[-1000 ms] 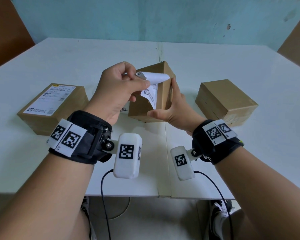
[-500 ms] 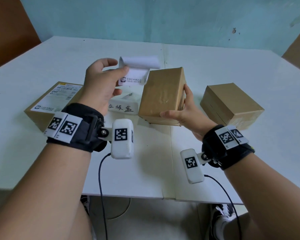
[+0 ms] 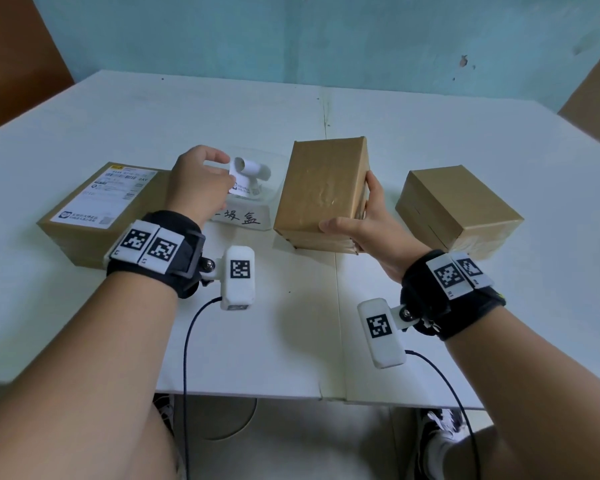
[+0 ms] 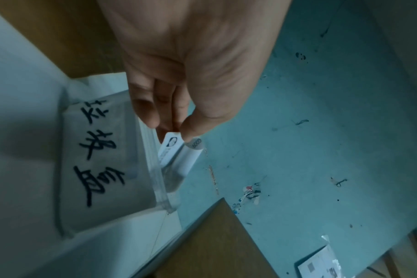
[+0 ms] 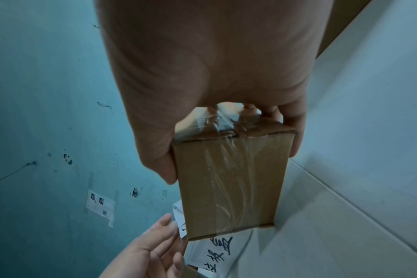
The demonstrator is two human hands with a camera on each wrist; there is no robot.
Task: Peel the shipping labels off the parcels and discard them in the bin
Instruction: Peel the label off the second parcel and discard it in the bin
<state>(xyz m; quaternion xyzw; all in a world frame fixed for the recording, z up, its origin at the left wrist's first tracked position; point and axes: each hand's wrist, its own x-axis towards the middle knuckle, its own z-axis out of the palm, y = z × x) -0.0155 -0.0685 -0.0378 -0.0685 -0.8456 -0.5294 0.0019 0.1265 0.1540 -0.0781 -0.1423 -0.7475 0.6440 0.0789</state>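
L hand [image 3: 201, 181] pinches a curled, peeled label [image 3: 248, 176] right over the clear bin [image 3: 243, 216] at mid-surface, not yet dropped; R hand [image 3: 368, 220] grips the bare middle parcel [image 3: 321, 188], tilted up on its edge; parcel on the right [image 3: 458, 206] shows no label on visible faces, prob. done; left parcel [image 3: 97, 209] still wears its label [image 3: 106, 192]; so approx. one parcel left, judging from this.
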